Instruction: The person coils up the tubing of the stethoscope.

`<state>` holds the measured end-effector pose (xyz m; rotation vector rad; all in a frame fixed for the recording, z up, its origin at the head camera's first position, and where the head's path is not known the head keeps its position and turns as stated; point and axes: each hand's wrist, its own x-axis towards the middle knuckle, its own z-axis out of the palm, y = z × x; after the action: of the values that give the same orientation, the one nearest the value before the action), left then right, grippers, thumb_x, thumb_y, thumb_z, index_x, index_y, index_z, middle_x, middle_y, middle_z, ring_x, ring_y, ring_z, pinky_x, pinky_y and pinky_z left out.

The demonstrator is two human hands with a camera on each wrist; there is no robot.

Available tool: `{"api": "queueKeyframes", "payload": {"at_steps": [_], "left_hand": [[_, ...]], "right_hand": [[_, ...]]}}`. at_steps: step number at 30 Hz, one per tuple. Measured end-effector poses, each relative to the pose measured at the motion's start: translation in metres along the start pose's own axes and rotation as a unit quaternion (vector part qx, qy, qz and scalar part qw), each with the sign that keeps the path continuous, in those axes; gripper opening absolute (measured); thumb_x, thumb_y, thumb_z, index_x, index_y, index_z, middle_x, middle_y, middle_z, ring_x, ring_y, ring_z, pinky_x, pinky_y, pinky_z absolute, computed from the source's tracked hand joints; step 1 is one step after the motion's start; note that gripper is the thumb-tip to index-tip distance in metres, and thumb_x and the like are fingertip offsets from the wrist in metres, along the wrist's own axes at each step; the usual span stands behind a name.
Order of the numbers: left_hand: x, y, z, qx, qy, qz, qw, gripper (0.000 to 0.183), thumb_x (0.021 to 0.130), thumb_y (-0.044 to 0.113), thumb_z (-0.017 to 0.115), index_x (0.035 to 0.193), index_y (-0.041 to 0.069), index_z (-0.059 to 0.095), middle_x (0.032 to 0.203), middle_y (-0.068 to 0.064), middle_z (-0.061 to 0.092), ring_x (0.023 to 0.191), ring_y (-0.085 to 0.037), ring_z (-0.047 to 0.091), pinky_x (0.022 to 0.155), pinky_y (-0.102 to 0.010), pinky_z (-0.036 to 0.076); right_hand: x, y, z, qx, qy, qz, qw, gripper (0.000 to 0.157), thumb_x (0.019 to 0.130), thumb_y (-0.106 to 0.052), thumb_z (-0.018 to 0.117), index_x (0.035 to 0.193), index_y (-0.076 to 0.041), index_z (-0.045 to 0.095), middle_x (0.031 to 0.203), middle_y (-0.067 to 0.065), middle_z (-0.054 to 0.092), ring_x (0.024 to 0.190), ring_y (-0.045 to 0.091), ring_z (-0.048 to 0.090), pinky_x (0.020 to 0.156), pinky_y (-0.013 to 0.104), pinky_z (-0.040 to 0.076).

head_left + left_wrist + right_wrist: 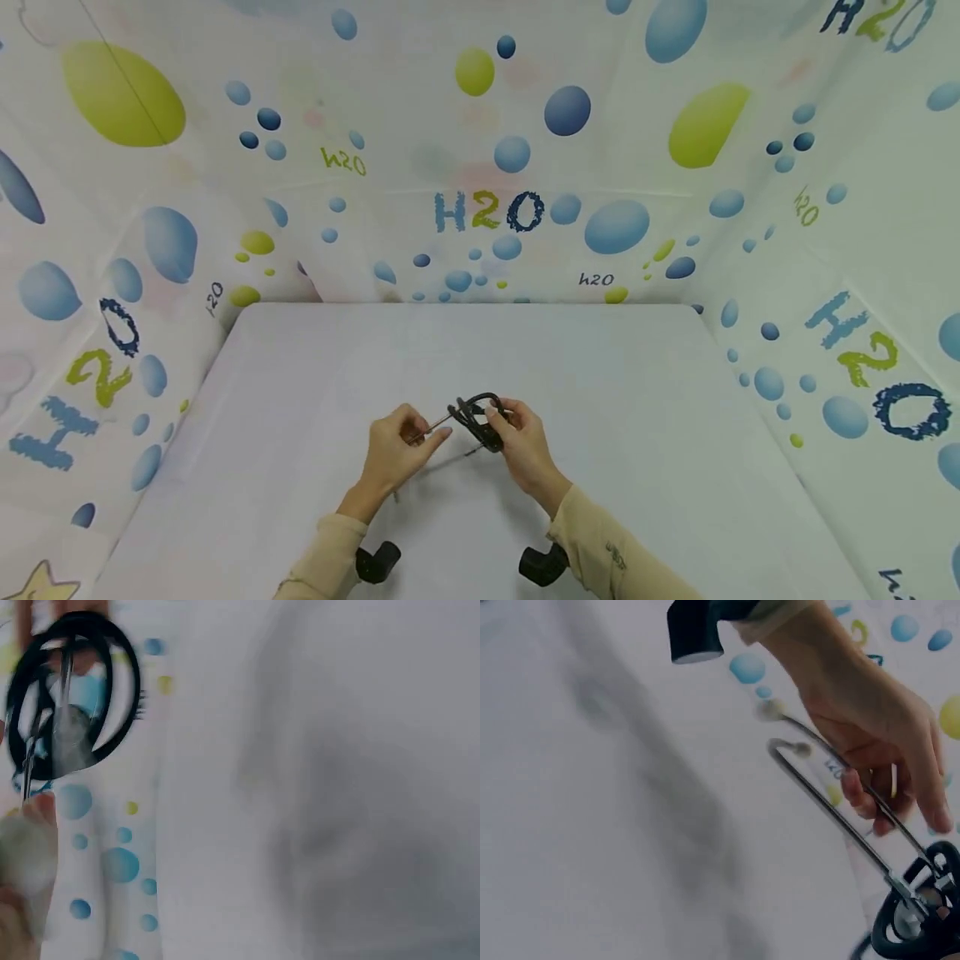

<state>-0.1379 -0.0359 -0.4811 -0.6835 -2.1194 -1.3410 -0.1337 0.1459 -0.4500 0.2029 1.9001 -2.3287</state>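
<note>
Both hands hold a stethoscope [471,421] above the white table, its black tubing wound into loops. My left hand [397,446] grips one of the thin metal ear tubes, fingers curled about it and the thumb stretched toward the loops. In the right wrist view, the two ear tubes [832,812] run past the left fingers and end in pale eartips. My right hand [522,442] pinches the coiled tubing between thumb and fingers. Seen from the left wrist, the tubing [133,682] surrounds a blurred, round greyish part that may be the chest piece.
A white table [637,400] lies beneath the hands. Around it hangs a white curtain [405,175] printed with blue and green drops and H2O lettering. Black wrist devices [378,562] sit at both sleeves.
</note>
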Motion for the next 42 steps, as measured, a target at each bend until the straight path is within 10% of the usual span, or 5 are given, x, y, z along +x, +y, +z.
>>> {"api": "queueKeyframes", "payload": {"at_steps": [5,12,22,27,42], "left_hand": [[-0.007,0.004,0.004,0.079,-0.106,-0.037,0.9905,0.039,0.067,0.021,0.085,0.087,0.004,0.055,0.067,0.001,0.058,0.052,-0.002,0.046,0.048,-0.018,0.041],[-0.009,0.006,0.008,0.265,-0.182,-0.026,0.9466,0.073,0.062,0.016,0.086,0.123,-0.005,0.05,0.098,-0.015,0.064,0.088,-0.029,0.063,0.074,-0.039,0.052],[-0.009,-0.015,0.014,0.194,-0.162,-0.063,0.9653,0.046,0.06,-0.012,0.071,0.104,-0.006,0.061,0.084,-0.01,0.059,0.079,-0.026,0.059,0.069,-0.037,0.05],[-0.009,-0.036,0.025,0.167,-0.128,-0.012,0.9775,0.049,0.052,-0.011,0.067,0.1,-0.006,0.06,0.081,-0.01,0.057,0.078,-0.025,0.054,0.07,-0.037,0.046],[-0.011,-0.063,0.02,0.163,-0.232,-0.084,0.9553,0.074,0.064,0.027,0.084,0.126,0.0,0.054,0.106,-0.016,0.061,0.103,-0.032,0.054,0.086,-0.049,0.04]], "right_hand": [[-0.005,0.009,0.001,-0.032,-0.004,0.018,0.999,0.04,0.095,-0.01,0.054,0.125,0.013,0.042,0.102,0.014,0.056,0.082,0.01,0.055,0.07,0.02,0.047],[0.002,0.016,-0.001,-0.024,0.071,-0.001,0.997,0.04,0.095,-0.012,0.055,0.123,0.013,0.045,0.103,0.014,0.058,0.082,0.01,0.057,0.069,0.02,0.048],[0.02,0.025,-0.022,-0.25,0.066,-0.066,0.964,0.041,0.09,-0.02,0.063,0.117,0.011,0.057,0.109,0.021,0.061,0.099,0.032,0.06,0.082,0.036,0.05],[0.023,0.025,-0.032,-0.319,0.037,-0.08,0.944,0.04,0.091,-0.019,0.061,0.118,0.01,0.056,0.114,0.023,0.061,0.106,0.036,0.057,0.092,0.043,0.045],[-0.004,0.016,-0.067,-0.348,-0.01,-0.099,0.932,0.035,0.09,-0.016,0.063,0.116,0.007,0.06,0.117,0.024,0.06,0.107,0.038,0.057,0.089,0.045,0.047]]}}
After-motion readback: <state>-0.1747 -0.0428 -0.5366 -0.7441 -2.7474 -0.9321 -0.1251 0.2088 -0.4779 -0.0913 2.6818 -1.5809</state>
